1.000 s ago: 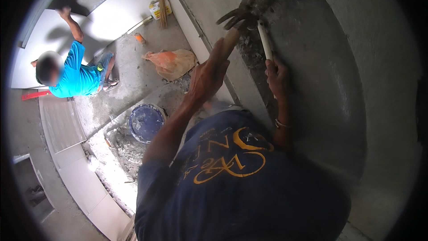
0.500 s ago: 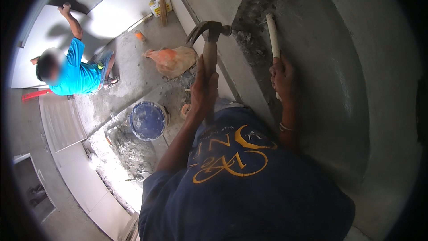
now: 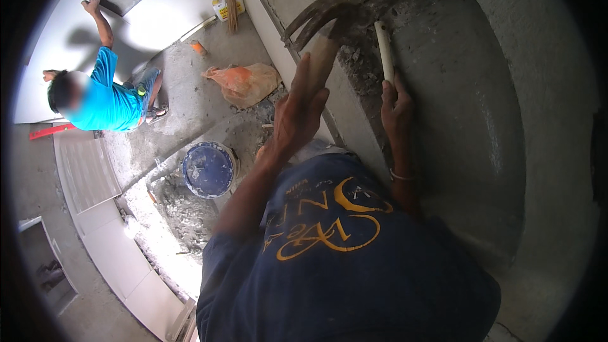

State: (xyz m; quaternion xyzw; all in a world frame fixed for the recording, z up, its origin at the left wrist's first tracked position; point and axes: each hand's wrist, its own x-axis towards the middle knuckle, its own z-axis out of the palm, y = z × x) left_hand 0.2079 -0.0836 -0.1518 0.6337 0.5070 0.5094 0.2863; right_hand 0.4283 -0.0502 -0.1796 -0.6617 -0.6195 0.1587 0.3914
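A claw hammer [image 3: 324, 58] with a worn wooden handle is gripped in my left hand [image 3: 296, 117]. Its forked claw points left, and its striking face, hard to make out, lies over dark broken mortar [image 3: 361, 66]. My right hand [image 3: 398, 111] is closed round an off-white pipe [image 3: 384, 50], whose upper end rests near the rubble, just right of the hammer head. I cannot tell whether hammer and pipe touch.
Left, a person in a blue shirt [image 3: 104, 98] reaches along white panels. On the floor are a blue-topped bucket [image 3: 209, 170], an orange-stained sack [image 3: 244, 84] and a mortar heap [image 3: 187, 212]. A stick broom [image 3: 232, 0] leans beside a white container [image 3: 221, 9]. A low wall [image 3: 354, 120] runs close by.
The hammer has swung up and right, its head now over the rubble beside the pipe. My left hand moved with it. My right hand and the pipe shifted slightly left.
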